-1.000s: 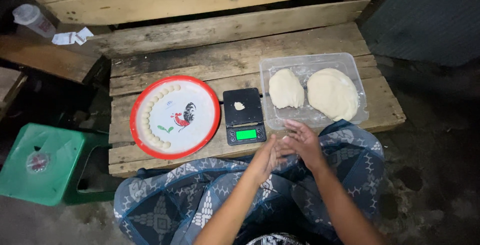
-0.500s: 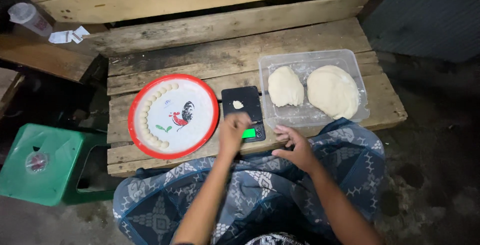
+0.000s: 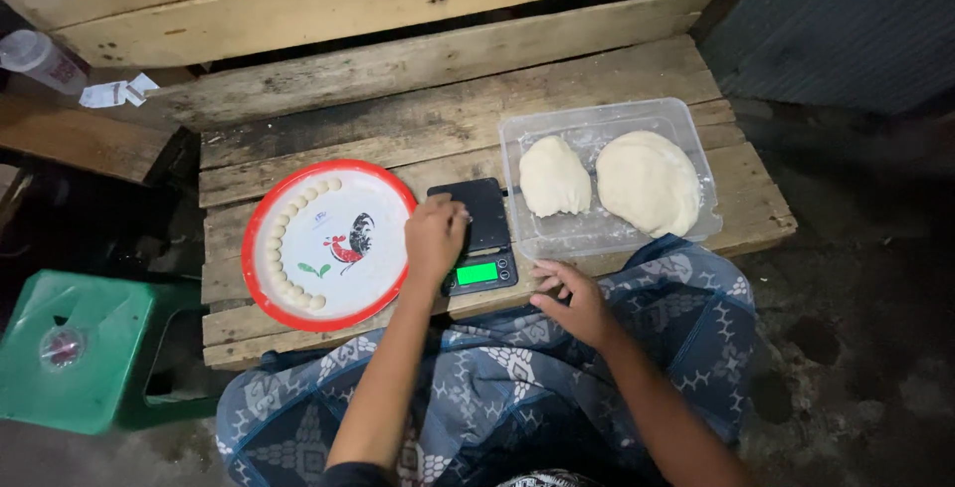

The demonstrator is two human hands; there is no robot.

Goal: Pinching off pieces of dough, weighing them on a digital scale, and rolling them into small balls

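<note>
A clear plastic tray point(image 3: 609, 238) on the wooden plank worktop point(image 3: 438, 119) holds two pale dough lumps point(image 3: 649, 182). A round red-rimmed plate point(image 3: 328, 244) carries small dough balls point(image 3: 288, 216) along its edge. The left hand point(image 3: 435, 234), fingers curled, rests on the small black digital scale point(image 3: 482, 236); whether it grips anything cannot be told. The right hand point(image 3: 572, 300) lies loose nearby.

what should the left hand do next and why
Probably lift the small dough piece off the scale and set it on the red-rimmed plate. The left hand is closed over the scale platform, and dough balls already line the plate's left rim. The right hand rests by the tray.
</note>
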